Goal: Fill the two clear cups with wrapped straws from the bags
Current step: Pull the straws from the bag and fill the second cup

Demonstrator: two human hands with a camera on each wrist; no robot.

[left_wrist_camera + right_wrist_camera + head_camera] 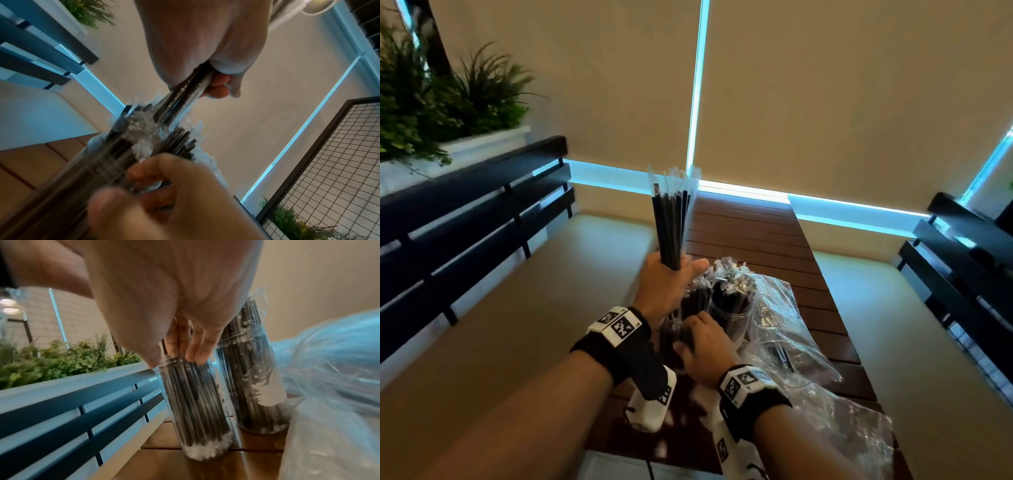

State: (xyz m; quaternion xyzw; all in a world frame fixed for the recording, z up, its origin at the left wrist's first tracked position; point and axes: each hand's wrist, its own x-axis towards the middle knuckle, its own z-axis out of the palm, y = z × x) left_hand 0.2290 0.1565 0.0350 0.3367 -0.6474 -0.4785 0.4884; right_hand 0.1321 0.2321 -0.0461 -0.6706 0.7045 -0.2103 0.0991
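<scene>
Left hand [664, 291] grips slim black wrapped straws [671, 222] — my right hand [705, 346] clasps cupped straws [185, 394] in the clear cup [205, 449], motion-blurred.

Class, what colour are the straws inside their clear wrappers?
The straws are black; the head view shows it best.

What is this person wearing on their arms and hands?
No sleeves or gloves. The left hand and right hand each have a black wrist strap topped by a white block printed with black-and-white square codes. A white, code-marked camera unit hangs under each wrist.
</scene>
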